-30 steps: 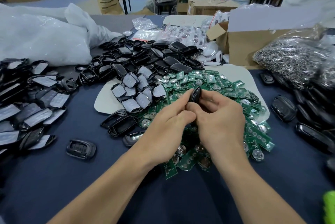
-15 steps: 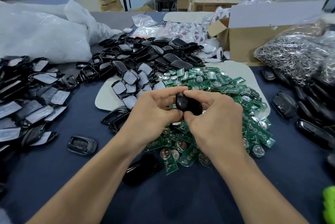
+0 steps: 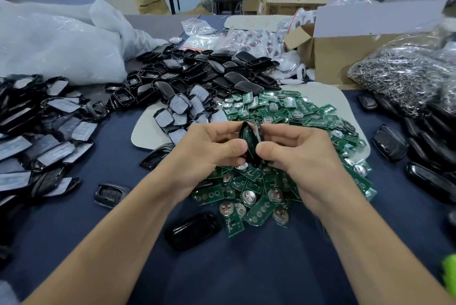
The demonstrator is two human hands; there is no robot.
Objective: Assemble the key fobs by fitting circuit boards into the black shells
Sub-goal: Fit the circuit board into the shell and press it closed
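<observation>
The left hand [image 3: 209,149] and right hand [image 3: 298,154] pinched the black shell [image 3: 248,143] over the circuit boards [image 3: 296,112]; uneven squeezing (its halves gaped on top) risked misseating any board inside.

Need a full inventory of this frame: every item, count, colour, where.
circuit boards: big heap, green, centre, on the mat
mat: one, pale, under the boards
bare shells: heap, black, far centre
film-covered shells: heap, black with grey film, left
dark fobs: heap, black, right edge
button fob: one, black, near left
single shell: one, glossy black, near centre, beside the boards
cardboard box: one, brown, far right
bag of metal parts: one, silver, beside the box
plastic bag: one, white, far left
table cloth: one, dark blue
held shell: one, black, above the boards
left hand: grips the held shell
right hand: grips the held shell
</observation>
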